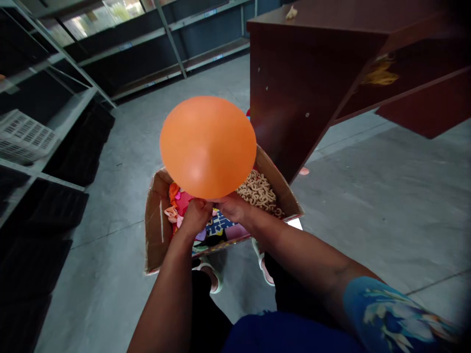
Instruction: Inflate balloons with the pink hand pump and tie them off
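Observation:
An inflated orange balloon floats in front of me, its neck pointing down toward my hands. My left hand is closed around the balloon's neck from the left. My right hand pinches the same neck from the right, fingers pressed together. Both hands meet just under the balloon, above an open cardboard box on the floor. The box holds several loose uninflated balloons in pink and orange on its left side and a heap of tan curly pieces on its right.
A dark red wooden desk stands right of the box, a yellow clump on its shelf. Metal shelving runs along the left with a white plastic crate. My sandalled feet rest on grey concrete floor.

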